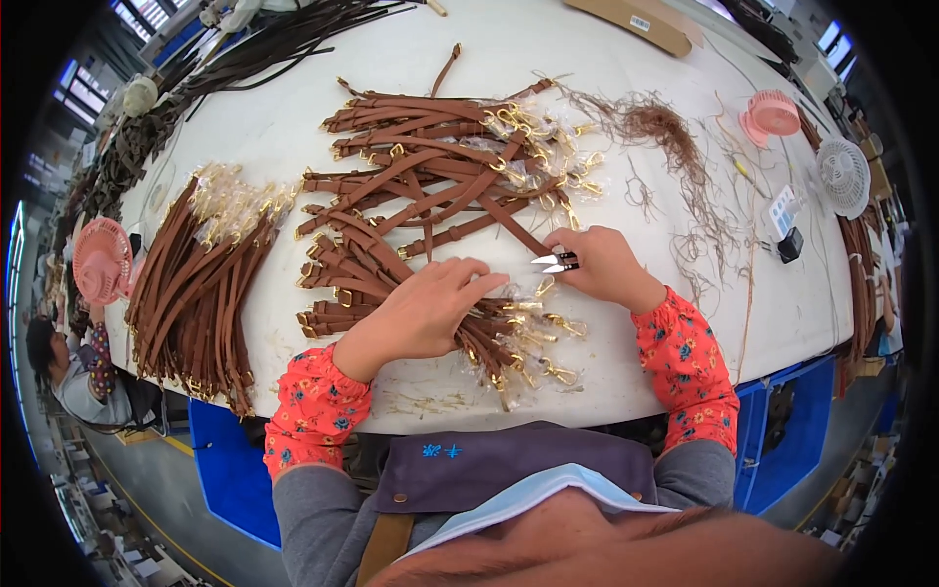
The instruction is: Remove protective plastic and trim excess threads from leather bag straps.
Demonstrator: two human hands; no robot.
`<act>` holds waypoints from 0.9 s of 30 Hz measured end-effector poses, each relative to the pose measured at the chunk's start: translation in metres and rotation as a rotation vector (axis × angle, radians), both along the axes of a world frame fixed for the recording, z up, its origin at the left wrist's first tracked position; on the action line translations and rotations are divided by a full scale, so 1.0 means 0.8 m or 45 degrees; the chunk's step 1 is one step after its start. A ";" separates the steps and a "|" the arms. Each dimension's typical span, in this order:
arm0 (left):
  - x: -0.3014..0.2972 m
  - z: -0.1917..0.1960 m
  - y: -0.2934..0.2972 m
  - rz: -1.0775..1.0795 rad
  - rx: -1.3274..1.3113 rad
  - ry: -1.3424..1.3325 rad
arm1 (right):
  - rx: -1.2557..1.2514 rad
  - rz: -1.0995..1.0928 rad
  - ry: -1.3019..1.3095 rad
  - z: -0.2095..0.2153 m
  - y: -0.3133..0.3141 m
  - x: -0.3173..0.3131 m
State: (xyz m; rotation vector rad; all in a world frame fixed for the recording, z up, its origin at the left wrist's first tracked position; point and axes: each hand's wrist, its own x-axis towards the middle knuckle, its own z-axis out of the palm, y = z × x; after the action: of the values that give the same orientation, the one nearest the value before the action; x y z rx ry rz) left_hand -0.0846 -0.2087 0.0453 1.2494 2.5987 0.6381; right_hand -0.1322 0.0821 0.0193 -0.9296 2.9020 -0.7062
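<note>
My right hand (603, 266) is closed round small thread snips (556, 262) with black grips, their bright blades pointing left. The end of a brown strap (518, 230) reaches up to its fingertips; whether they touch it is unclear. My left hand (430, 305) hovers over or rests on the lower bundle of brown straps (342, 256), fingers bent and apart, with nothing visible between them. Gold clasps in clear plastic wrap (528, 342) fan out beside and below it. Above both hands lies a looser pile of brown straps (421, 122) with gold buckles and wrapped clasps.
A neat stack of brown straps (201, 293) lies at the left, next to a pink fan (103, 259). Loose brown thread (665, 127) tangles at the upper right, near another pink fan (771, 115) and a white fan (842, 176). Blue bins (230, 470) stand below the white table.
</note>
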 end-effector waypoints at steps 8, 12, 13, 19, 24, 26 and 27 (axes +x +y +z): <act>-0.035 -0.006 0.026 -0.088 0.024 0.281 | -0.071 0.206 -0.226 0.019 -0.003 0.009; -0.029 -0.010 0.020 -0.086 -0.114 0.188 | -0.106 0.103 0.017 0.043 0.000 0.008; -0.027 -0.011 0.020 -0.063 -0.135 0.245 | -0.105 0.100 0.016 0.043 0.003 0.006; -0.023 -0.011 0.021 -0.055 -0.033 0.324 | 0.224 0.260 0.658 0.033 0.002 -0.007; -0.023 -0.014 0.019 -0.054 -0.075 0.310 | 0.277 0.284 0.734 0.020 -0.014 -0.012; -0.023 -0.014 0.018 -0.063 -0.098 0.295 | 0.309 0.279 0.714 0.018 -0.014 -0.012; -0.023 -0.014 0.018 -0.068 -0.091 0.287 | 0.339 0.268 0.688 0.018 -0.011 -0.012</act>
State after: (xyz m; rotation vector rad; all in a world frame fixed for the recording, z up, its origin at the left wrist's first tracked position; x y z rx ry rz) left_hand -0.1032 -0.1941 0.0345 1.4383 2.7273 0.4120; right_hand -0.1417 0.0729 0.0337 -1.5546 3.1338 -0.0468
